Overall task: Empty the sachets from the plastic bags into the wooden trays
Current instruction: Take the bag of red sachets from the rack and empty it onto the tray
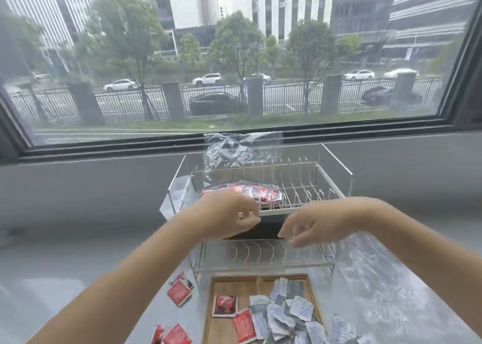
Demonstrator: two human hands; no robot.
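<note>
Red sachets (180, 290) are seen scattered on the grey surface at the lower left, outside the wooden tray (236, 285), so some spilling is judged to need tidying. Just above, the left hand (229, 219) is held at the front rail of the wire rack (300, 208), its fingers curled loosely; whether anything is gripped cannot be told. Behind it, on the rack's upper tier, a plastic bag (247, 193) full of red sachets is seen lying unemptied, with a clear, seemingly empty bag (234, 150) standing crumpled above it. In the tray below, two red sachets lie in the left compartment, while white sachets (287, 309) are heaped in the right one and over its edge. The right hand (307, 228) is held partly open, fingers bent, nothing visibly pinched. The task is judged roughly midway: one bag remains.
</note>
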